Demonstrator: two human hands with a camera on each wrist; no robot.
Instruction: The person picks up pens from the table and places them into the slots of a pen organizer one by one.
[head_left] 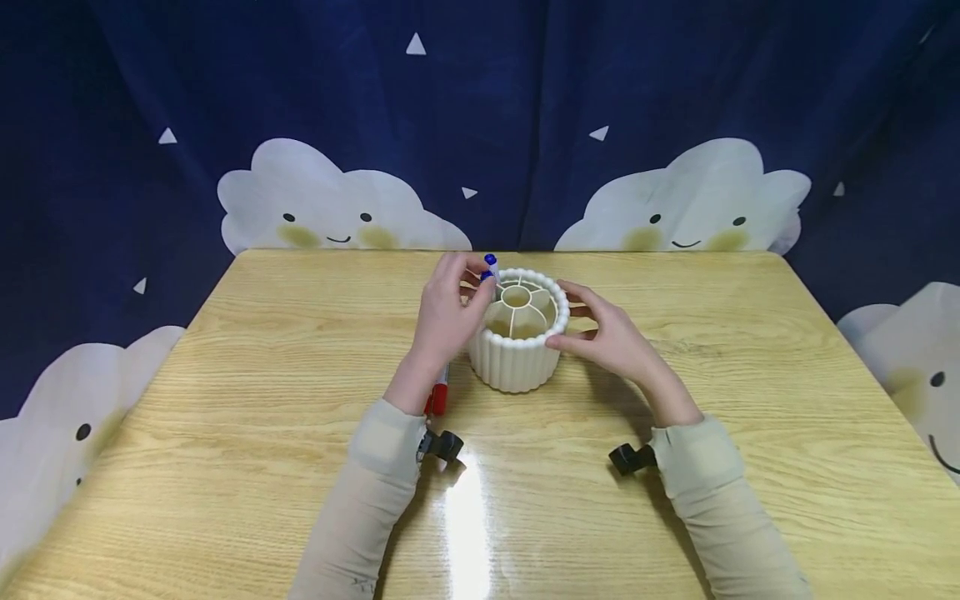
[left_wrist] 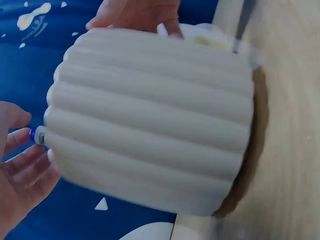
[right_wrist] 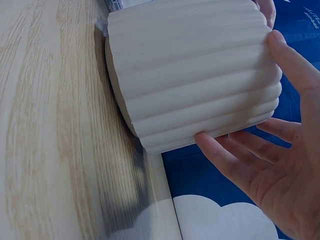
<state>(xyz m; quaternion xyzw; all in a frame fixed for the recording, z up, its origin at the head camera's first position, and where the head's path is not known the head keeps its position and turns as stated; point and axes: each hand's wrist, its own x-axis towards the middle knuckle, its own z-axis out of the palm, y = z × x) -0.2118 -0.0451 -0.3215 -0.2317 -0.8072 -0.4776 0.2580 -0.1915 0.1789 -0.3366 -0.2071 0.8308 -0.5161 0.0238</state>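
Observation:
A cream, ribbed pen holder (head_left: 514,367) with a beaded rim and several compartments round a central ring stands on the table. Two blue-ended markers (head_left: 491,261) show upright at its left rim. My left hand (head_left: 448,312) is at that rim, thumb and fingers pinching one of the blue ends; in the left wrist view the fingertips meet the blue end (left_wrist: 33,134) beside the rim. From the other side my right hand (head_left: 611,333) steadies the holder, thumb at the front rim and fingers round the side. The right wrist view shows these fingers (right_wrist: 225,155) against the ribbed wall.
Red-capped markers (head_left: 439,398) lie on the wooden table (head_left: 285,400) left of the holder, partly hidden by my left forearm. Behind the table's far edge hangs a dark blue curtain (head_left: 480,125) with white clouds. A black camera mount sits on each wrist.

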